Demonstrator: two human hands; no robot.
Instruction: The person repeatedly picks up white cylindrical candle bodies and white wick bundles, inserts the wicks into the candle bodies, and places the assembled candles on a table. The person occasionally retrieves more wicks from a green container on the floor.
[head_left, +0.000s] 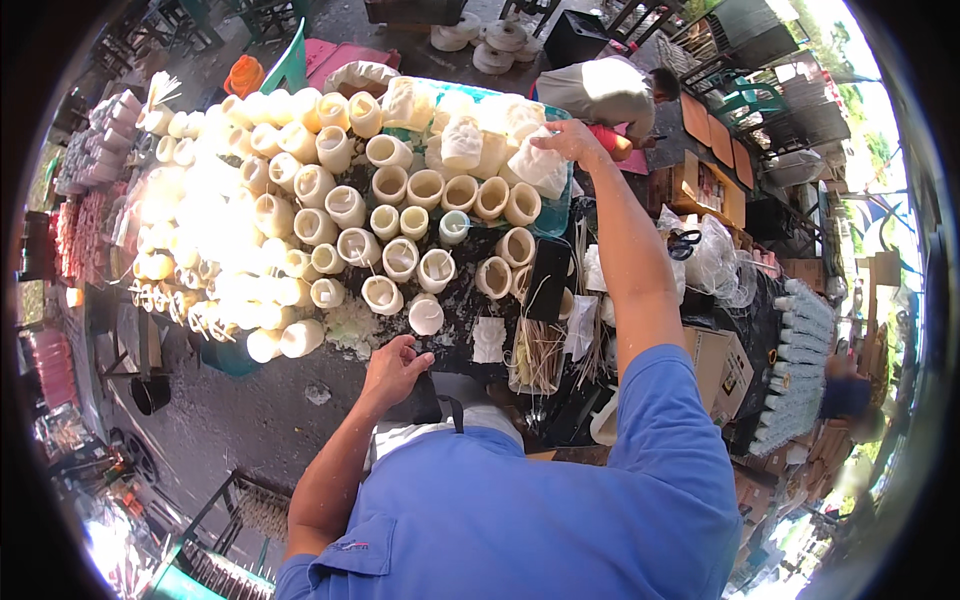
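A black work table (455,300) is seen crowded with cream-coloured hollow wax cylinders (345,205), most standing upright with open tops; the right hand (568,140) is stretched far across the table, its fingers closed on a white crumpled wrapped piece (540,165) at the far right end of the cluster, beside a teal tray (556,215); the left hand (395,368) is rested at the near table edge, fingers loosely curled and holding nothing, just below a single white cylinder (426,315); a bundle of thin sticks (540,355) is laid to the right of that hand; scissors (683,243) are seen beyond the right forearm.
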